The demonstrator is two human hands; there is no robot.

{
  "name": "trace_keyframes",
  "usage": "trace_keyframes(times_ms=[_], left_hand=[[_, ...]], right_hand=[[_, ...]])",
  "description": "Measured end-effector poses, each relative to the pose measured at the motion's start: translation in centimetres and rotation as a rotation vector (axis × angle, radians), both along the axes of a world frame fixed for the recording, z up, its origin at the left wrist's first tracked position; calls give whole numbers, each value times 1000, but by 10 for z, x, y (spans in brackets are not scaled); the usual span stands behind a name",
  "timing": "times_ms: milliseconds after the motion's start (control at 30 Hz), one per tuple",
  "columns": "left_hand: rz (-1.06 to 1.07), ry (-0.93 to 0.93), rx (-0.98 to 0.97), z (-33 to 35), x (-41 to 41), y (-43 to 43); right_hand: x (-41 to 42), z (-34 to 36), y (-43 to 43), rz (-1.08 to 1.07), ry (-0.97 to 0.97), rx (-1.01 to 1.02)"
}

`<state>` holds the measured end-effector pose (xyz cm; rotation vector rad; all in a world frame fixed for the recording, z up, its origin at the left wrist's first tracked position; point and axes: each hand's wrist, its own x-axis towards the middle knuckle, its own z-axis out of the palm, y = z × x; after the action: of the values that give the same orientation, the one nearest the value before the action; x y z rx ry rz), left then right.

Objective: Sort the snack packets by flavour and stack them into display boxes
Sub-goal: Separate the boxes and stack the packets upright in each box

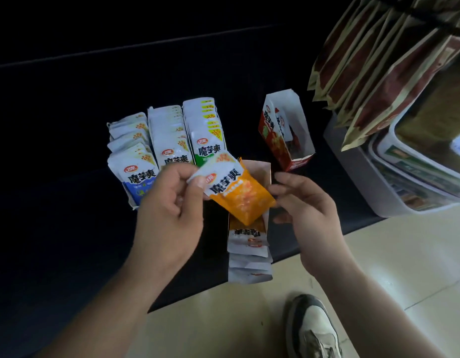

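Up close, left hand (169,200) pinching orange packet (239,192), right hand (309,210) open

A small shop, seen from above. Rows of identical snack packets (169,135) stand in display boxes (288,133) on a dark counter (68,151). Brown packaged goods (373,65) hang in a bunch at upper right above stacked clear tubs (415,177). The floor (404,254) is pale tile.
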<state>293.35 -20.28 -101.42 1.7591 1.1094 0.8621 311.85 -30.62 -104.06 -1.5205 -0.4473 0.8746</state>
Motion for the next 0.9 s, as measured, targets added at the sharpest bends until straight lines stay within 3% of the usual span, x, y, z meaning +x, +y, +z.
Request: trace_keyframes(times_ms=[67,200,267,367,500,667,900], left_hand=[[-111,5,11,-4,0,-8],[-290,39,177,-11,-10,-9],[-359,138,218,-12,-12,-6],[-478,325,160,-26,-5,-3],[-519,345,51,-43,2,-2],[-184,265,154,-33,24,10],[-161,330,124,-49,53,36]], right_hand=[[-1,-5,-1,59,-92,-28],[3,-17,-7,254,-475,-165],[3,-20,-9,240,-560,-189],[2,-18,-7,155,-456,-164],[4,-15,-6,111,-207,-173],[6,-18,-8,64,-138,-236],[5,-17,-9,123,-122,-231]])
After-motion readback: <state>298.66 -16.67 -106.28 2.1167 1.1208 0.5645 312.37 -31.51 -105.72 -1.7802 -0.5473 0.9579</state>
